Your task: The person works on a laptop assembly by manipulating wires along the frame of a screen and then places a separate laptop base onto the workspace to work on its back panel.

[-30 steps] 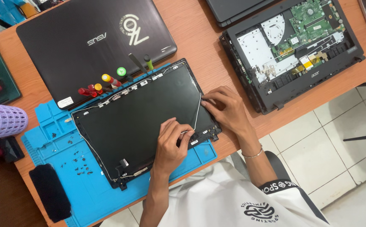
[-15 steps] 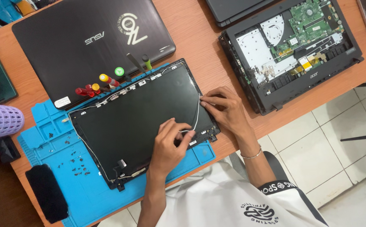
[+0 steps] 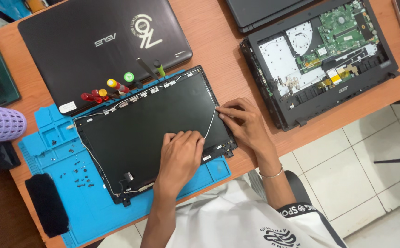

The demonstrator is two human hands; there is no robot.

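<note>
A black laptop screen back cover [image 3: 135, 128] lies on a blue work mat [image 3: 89, 202]. A thin white cable [image 3: 210, 123] arcs across its right part. My left hand [image 3: 179, 156] rests on the cover and pinches the cable's lower end with its fingertips. My right hand [image 3: 243, 121] sits at the cover's right edge and pinches the cable's upper end. More white cable runs along the cover's left and top rim.
Several screwdrivers [image 3: 112, 89] lie behind the cover on a closed black laptop [image 3: 99, 46]. An opened laptop base [image 3: 324, 55] with a green board sits at the right. Small screws [image 3: 78, 172] dot the mat. A black pad [image 3: 47, 204] and a purple mesh roll [image 3: 0, 124] lie left.
The view shifted slightly. My left hand's fingertips have slid a little right along the cable toward my right hand; the cable arcs more between them.
</note>
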